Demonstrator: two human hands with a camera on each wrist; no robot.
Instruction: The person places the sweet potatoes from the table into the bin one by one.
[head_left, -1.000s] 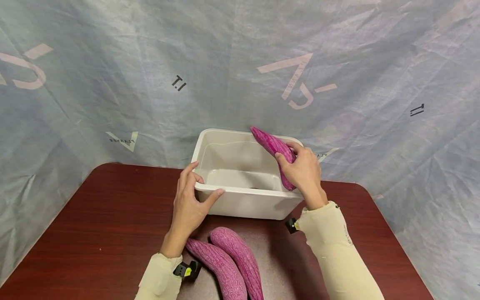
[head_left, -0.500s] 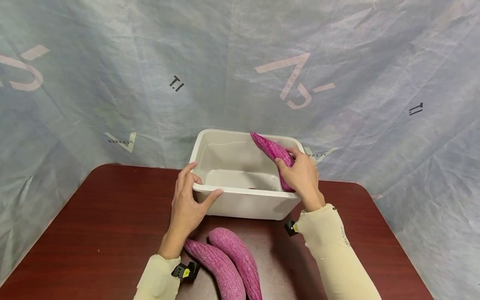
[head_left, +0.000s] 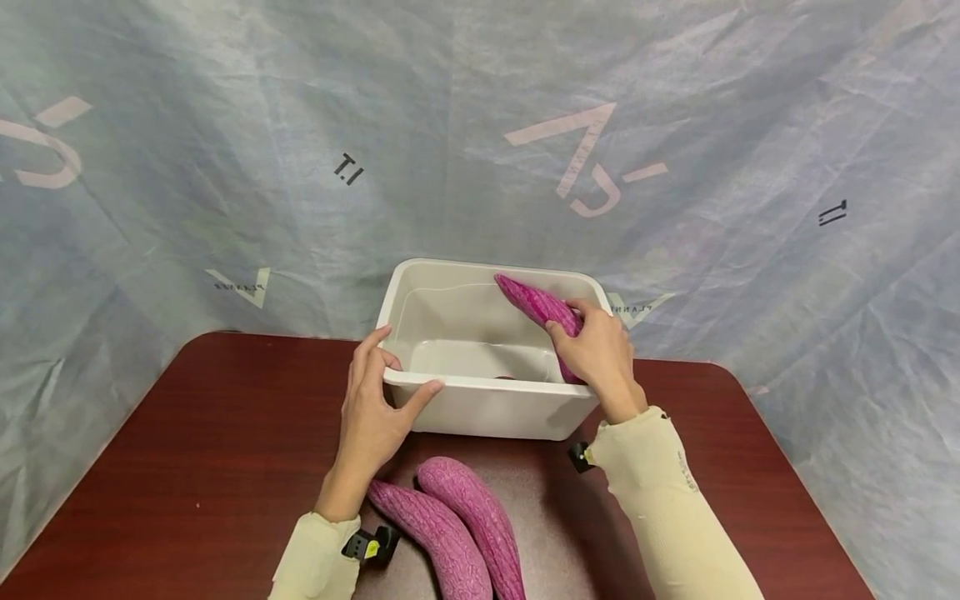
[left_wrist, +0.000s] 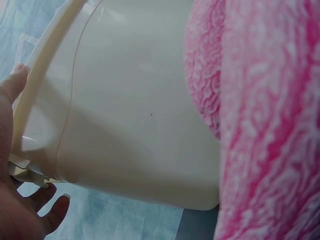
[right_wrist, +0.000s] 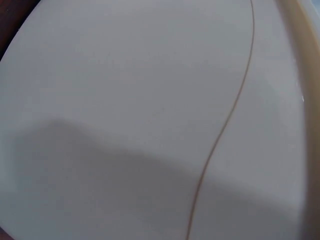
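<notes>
A white plastic bin (head_left: 495, 408) stands on the table; the left wrist and right wrist views show its outer wall (left_wrist: 130, 100) up close. At its left front corner my left hand (head_left: 372, 408) grips the rim, thumb on the front and fingers over the side. My right hand (head_left: 600, 350) holds a long, tapered purple vegetable (head_left: 528, 300) slantwise inside the bin's right end. Its thin tip points to the back rim, and its lower end is partly hidden. Two more purple vegetables (head_left: 442, 533) (head_left: 476, 517) lie side by side in front of the bin.
The dark red-brown table (head_left: 225, 450) ends at a grey-blue sheet (head_left: 375, 208) hanging close behind the bin. Something small and dark shows low inside the bin, mostly hidden by the front rim.
My right hand has lowered the purple vegetable a little into the bin, so its tip has sunk below the back rim. My left hand keeps its hold on the bin.
</notes>
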